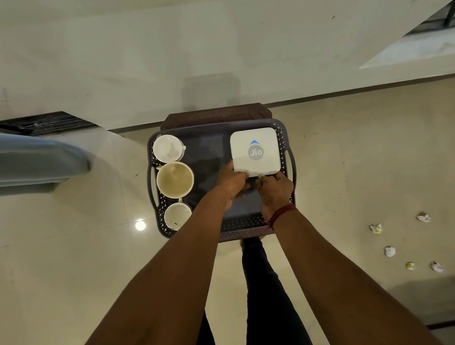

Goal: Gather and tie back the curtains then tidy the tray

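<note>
Tray (239,225), dark, on brown stool (215,115): three cups (174,179) ranked along its left side; white box (255,151) far right, near edge pinched by left hand (232,182) and right hand (274,191), apparently squaring it into the corner.

The tray (211,127) sits on a stool (215,115). Three cups (174,179) line its 9 o'clock side. A box (255,152) lies at 2 o'clock, with the left hand (233,184) and right hand (275,193) gripping its 6 o'clock edge. Paper balls (390,251) lie on the floor (352,165) at 4 o'clock.
</note>
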